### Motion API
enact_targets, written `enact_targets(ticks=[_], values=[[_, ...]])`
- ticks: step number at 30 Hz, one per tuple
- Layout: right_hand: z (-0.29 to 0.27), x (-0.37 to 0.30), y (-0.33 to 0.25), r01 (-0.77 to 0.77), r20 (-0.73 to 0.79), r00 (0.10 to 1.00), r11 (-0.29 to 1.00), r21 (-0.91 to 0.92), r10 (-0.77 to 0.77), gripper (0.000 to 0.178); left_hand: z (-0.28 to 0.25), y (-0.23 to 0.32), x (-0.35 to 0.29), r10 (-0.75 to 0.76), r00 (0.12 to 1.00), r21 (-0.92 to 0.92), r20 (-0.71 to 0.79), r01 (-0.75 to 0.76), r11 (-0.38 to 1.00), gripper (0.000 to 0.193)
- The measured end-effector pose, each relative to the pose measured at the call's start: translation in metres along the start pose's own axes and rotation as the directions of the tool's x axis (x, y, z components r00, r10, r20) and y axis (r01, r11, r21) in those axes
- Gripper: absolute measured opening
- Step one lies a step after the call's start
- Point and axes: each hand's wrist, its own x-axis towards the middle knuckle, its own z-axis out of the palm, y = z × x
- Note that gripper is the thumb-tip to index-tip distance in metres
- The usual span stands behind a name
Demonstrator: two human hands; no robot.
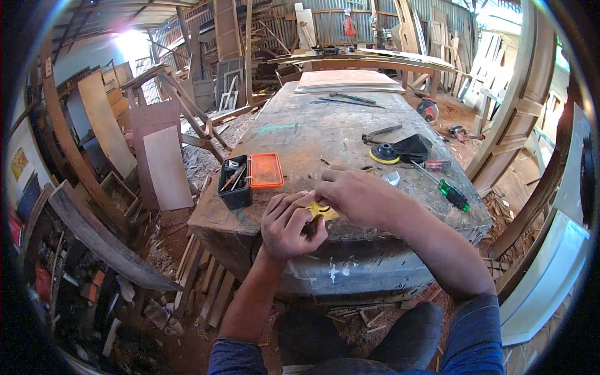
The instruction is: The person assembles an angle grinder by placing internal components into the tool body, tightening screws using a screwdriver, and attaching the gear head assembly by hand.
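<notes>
Over the near edge of the worktable, my left hand (289,224) is closed round one side of a small flat yellow piece (320,211) with dark slots in it. The fingers of my right hand (350,197) pinch its other side from above. What the piece belongs to cannot be made out, and my fingers cover much of it. Left of my hands stands a small black box (236,197) holding tools, with an orange-rimmed lid (266,170) beside it. A small clear-looking object (390,179) lies just beyond my right wrist.
On the worktable (287,134) lie a green-handled screwdriver (454,195), a red-handled tool (436,165), a yellow-edged sanding pad (384,153), pincers (381,133) and a hammer (352,98). Boards (350,81) are stacked at its far end. Wooden panels (165,165) lean at the left.
</notes>
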Motion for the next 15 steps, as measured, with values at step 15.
enact_targets(ticks=[15], values=[[0.005, -0.016, 0.003, 0.001, -0.097, 0.995, 0.989, 0.149, 0.013, 0.019, -0.002, 0.001, 0.002, -0.016, 1.0, 0.0, 0.01, 0.016, 1.0, 0.025]])
